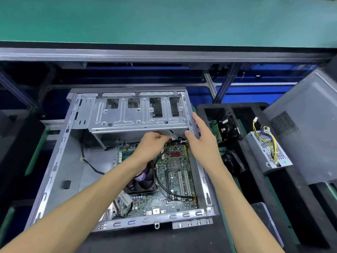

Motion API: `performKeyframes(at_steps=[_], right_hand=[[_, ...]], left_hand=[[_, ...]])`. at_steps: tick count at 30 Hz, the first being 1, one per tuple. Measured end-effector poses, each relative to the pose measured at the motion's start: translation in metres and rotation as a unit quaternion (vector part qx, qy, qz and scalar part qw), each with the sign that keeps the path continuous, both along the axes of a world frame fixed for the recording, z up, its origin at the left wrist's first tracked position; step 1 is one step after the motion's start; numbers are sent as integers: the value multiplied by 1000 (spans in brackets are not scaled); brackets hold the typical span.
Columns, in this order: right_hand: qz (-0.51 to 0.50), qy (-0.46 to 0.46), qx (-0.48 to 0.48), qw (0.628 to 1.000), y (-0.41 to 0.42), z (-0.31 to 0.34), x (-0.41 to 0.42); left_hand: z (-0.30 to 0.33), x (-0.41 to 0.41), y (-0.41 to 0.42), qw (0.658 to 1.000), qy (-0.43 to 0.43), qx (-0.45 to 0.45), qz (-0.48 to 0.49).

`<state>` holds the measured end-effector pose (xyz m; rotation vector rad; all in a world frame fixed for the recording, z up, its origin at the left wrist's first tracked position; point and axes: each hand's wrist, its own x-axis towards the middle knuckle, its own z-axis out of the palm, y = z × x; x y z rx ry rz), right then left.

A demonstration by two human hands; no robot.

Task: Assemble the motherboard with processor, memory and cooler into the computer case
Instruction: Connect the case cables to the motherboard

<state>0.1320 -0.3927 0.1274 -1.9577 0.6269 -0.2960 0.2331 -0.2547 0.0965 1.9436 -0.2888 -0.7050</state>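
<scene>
The motherboard (173,181) already lies in the computer case (60,148), toward its right wall. The left hand (151,145) pinches a white plug (173,138) at the board's far edge. The right hand (200,136), fingers straight and apart, steadies the wall. Next, I think, the plug needs pushing straight in.

Bright even overhead light — soft focus, edges bowed by wide-angle.

Motherboard (175,172) inside case (54,161); cooler (144,181) on board; power supply (268,152) at case's 3 o'clock.
</scene>
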Motion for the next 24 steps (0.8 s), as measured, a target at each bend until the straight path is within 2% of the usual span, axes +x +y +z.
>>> performKeyframes(at_steps=[3,7,9,14,22,24], right_hand=[[-7,-5,13,1000,-1,-1,0],[-14,-12,21,1000,-2,-2,1],[-15,-14,18,1000,-2,-3,1],[-17,-16,15,1000,-2,-5,1],[-18,-18,6,1000,-4,-6,2],[-16,-18,0,1000,-4,-7,2]], left_hand=[[2,3,-3,999,-3,14,-36],[4,1,-12,992,99,29,-71],[5,-2,-18,988,149,5,-40],[6,4,-23,975,206,-64,52],[0,0,-26,992,128,3,13],[-2,-1,-28,991,130,9,-2]])
